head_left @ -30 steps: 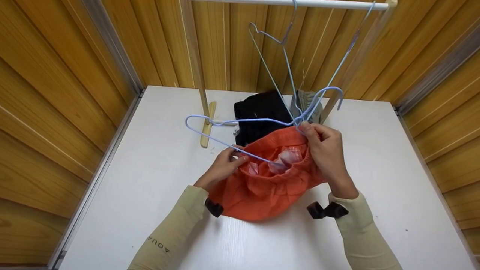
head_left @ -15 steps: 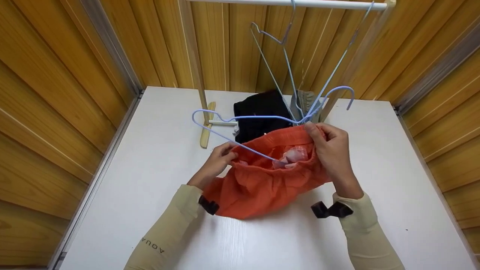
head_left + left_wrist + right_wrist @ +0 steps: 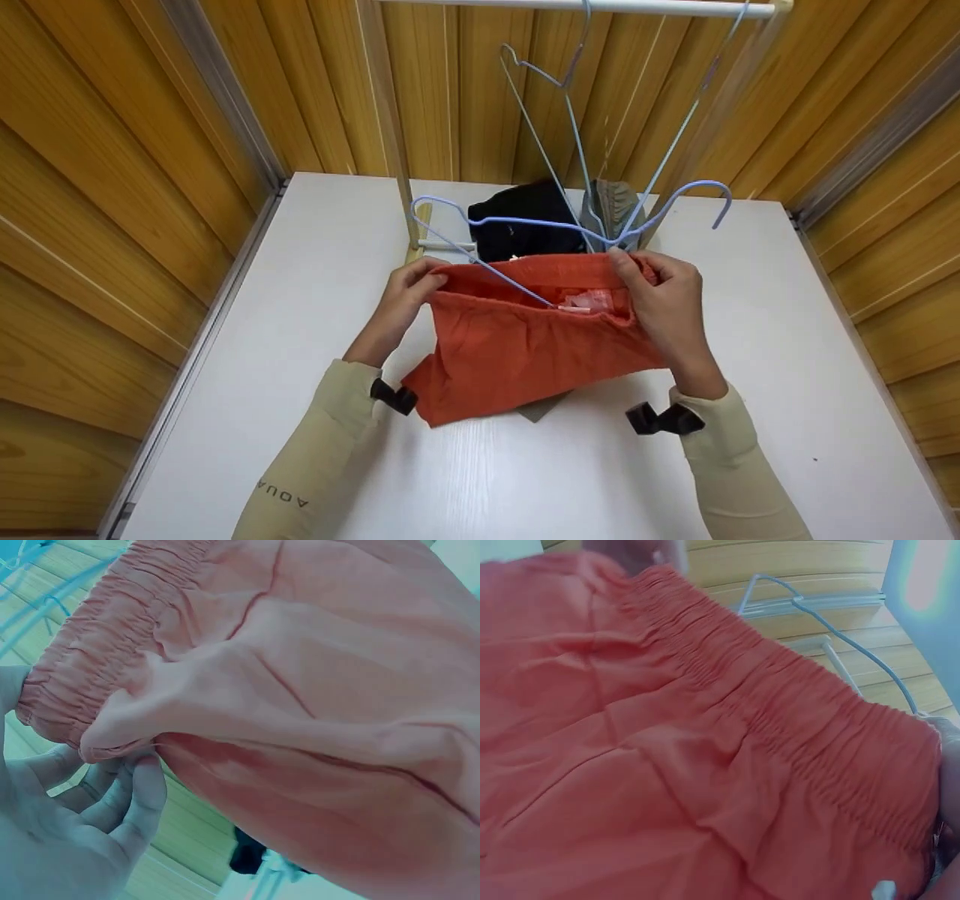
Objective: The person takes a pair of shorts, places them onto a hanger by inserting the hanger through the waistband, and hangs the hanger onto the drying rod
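Note:
Orange-red shorts [image 3: 517, 352] with a gathered elastic waistband hang between my two hands, waist opening facing up. In the head view my left hand [image 3: 397, 300] pinches the left end of the waistband; the left wrist view shows thumb and fingers of this hand [image 3: 82, 832] on either side of it. My right hand [image 3: 667, 307] grips the right end, thumb on top. A lavender wire hanger [image 3: 532, 223] slants across the waist, its neck right at my right thumb and its hook out to the right. Its lower wire dips into the opening, where the end is hidden.
Behind the shorts stands a rack with a white rod [image 3: 570, 7] and wooden posts; wire hangers [image 3: 576, 135] hang from it. Black cloth [image 3: 517, 217] and grey ribbed cloth [image 3: 619, 206] lie on the white table [image 3: 225, 420]. Wood-panelled walls [image 3: 97, 187] enclose three sides.
My left hand has moved left and away from me, stretching the waistband wide and flatter. The hanger has shifted right and tilted, its left end higher. My right hand has moved slightly right.

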The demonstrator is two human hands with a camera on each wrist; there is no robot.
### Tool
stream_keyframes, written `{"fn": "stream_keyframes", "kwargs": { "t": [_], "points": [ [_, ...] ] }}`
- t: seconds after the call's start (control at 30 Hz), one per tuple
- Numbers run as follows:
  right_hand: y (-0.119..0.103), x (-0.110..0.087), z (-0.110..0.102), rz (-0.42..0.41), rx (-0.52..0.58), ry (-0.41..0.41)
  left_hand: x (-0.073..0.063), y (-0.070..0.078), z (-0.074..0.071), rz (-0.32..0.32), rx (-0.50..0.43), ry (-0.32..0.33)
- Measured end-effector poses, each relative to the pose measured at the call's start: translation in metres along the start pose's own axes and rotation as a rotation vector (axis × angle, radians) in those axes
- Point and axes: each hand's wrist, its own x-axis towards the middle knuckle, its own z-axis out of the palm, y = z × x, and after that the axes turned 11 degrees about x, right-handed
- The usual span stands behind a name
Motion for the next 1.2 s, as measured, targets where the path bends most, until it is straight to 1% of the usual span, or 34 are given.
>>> {"fn": "stream_keyframes", "kwargs": {
  "t": [0.1, 0.23, 0.33, 0.43, 0.53, 0.67, 0.8, 1.03, 1.1, 1.2],
  "points": [
    [0.002, 0.0, 0.001, -0.006, -0.028, 0.0, -0.001, 0.009, -0.004, -0.001, 0.014, 0.031],
    [0.005, 0.001, 0.002, -0.056, -0.061, 0.005, -0.001, 0.02, -0.008, -0.007, 0.021, 0.07],
    [0.008, 0.0, 0.002, -0.099, -0.086, 0.01, -0.002, 0.028, -0.01, -0.016, 0.028, 0.113],
    [0.011, 0.0, 0.002, -0.127, -0.112, 0.011, -0.003, 0.036, -0.012, -0.024, 0.033, 0.154],
    [0.013, 0.0, 0.002, -0.152, -0.14, 0.016, -0.003, 0.041, -0.015, -0.022, 0.045, 0.179],
    [0.015, 0.0, 0.001, -0.185, -0.194, 0.023, -0.004, 0.044, -0.018, -0.03, 0.07, 0.194],
    [0.016, 0.001, -0.001, -0.239, -0.258, 0.031, -0.006, 0.048, -0.022, -0.037, 0.083, 0.186],
    [0.024, 0.004, -0.004, -0.396, -0.428, 0.052, -0.008, 0.057, -0.03, 0.003, 0.095, 0.192],
    [0.026, 0.003, -0.004, -0.421, -0.462, 0.049, -0.008, 0.059, -0.029, 0.011, 0.117, 0.192],
    [0.025, 0.001, -0.004, -0.425, -0.474, 0.037, -0.009, 0.061, -0.027, 0.02, 0.153, 0.186]
  ]
}}
